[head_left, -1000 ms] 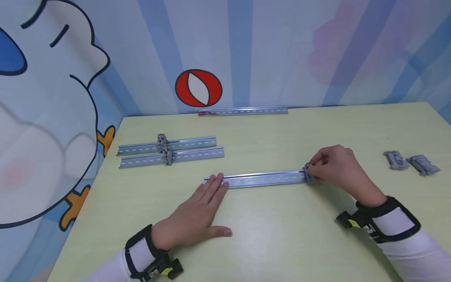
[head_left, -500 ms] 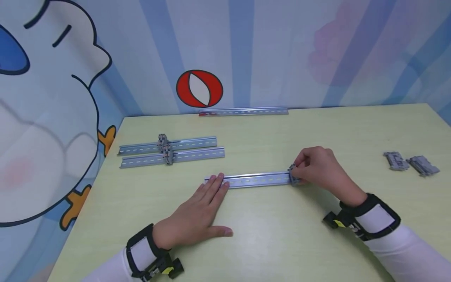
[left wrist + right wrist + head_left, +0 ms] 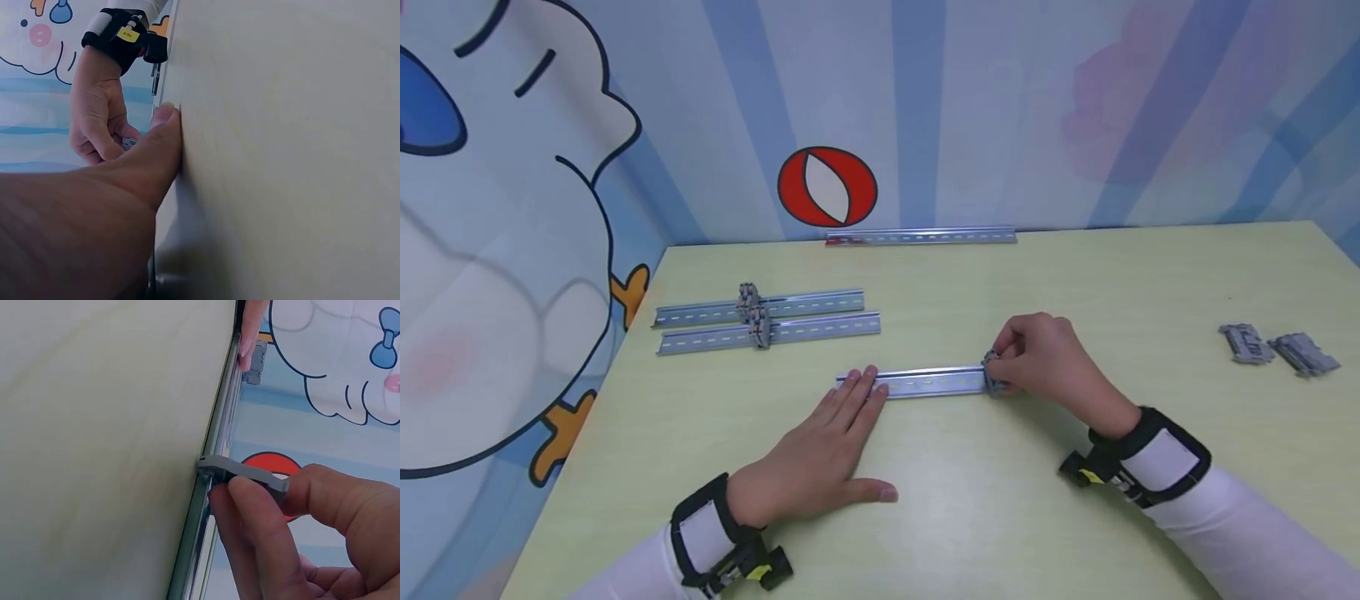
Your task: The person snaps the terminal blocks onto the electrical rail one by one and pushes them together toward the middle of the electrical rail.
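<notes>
My left hand [image 3: 812, 458] lies flat with straight fingers across the left end of a slotted metal DIN rail [image 3: 932, 383] on the table. Farther right on that rail, my right hand [image 3: 1052, 367] pinches a small grey terminal block [image 3: 992, 373] between thumb and fingers. In the right wrist view the terminal block [image 3: 244, 472] stands across the rail [image 3: 222, 419], its lower end at the rail. From the head, my right hand covers the rail's right part. The left wrist view shows mostly my left thumb [image 3: 147, 156] against the tabletop.
Two more rails [image 3: 820, 327] lie at the left, each carrying a grey block [image 3: 760, 325] near its middle. Another rail [image 3: 925, 237] rests along the back edge by the printed wall. Two loose grey blocks [image 3: 1246, 343] lie at the right.
My right hand has slid left along the rail with the terminal block in its pinch, nearing the left hand. The left hand and the rail stay in place.
</notes>
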`<state>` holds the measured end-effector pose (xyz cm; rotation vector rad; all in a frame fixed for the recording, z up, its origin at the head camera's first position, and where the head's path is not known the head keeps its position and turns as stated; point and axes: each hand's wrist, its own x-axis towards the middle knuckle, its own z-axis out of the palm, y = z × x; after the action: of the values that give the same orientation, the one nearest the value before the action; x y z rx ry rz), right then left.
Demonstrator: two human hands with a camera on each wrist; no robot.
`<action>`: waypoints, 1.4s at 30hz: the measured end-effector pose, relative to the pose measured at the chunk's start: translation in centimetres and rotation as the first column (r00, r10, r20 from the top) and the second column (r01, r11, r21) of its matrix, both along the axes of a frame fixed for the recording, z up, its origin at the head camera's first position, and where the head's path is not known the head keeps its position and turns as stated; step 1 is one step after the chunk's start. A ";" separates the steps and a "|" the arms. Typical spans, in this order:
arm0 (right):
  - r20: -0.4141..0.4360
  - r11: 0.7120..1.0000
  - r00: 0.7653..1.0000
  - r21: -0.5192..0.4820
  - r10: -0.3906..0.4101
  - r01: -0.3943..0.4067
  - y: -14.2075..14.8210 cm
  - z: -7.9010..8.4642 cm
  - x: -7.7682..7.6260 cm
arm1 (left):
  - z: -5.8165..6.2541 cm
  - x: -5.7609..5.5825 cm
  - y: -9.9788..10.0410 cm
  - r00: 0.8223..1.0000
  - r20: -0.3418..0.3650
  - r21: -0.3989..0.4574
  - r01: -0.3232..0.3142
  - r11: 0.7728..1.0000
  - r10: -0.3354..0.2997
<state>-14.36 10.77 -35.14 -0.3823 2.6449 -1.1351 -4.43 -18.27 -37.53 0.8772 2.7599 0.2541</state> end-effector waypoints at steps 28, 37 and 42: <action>0.052 0.990 0.999 -0.143 0.016 -0.008 -3.2 -0.4 0.6 | 0.6 -0.2 0.3 1.000 0.010 -0.005 -0.004 1.000 0.004; 0.058 0.984 0.997 -0.172 0.053 -0.042 -3.6 -0.8 0.7 | 0.5 0.0 0.2 1.000 0.001 0.017 0.002 1.000 -0.002; -0.007 0.990 0.998 -0.126 0.067 -0.067 -3.2 -0.5 0.6 | 0.3 0.1 0.1 1.000 -0.004 0.018 -0.001 1.000 0.001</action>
<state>-13.72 7.55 -35.65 -0.4925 2.5489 -1.2854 -4.29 -18.16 -37.22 0.8820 2.7655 0.2775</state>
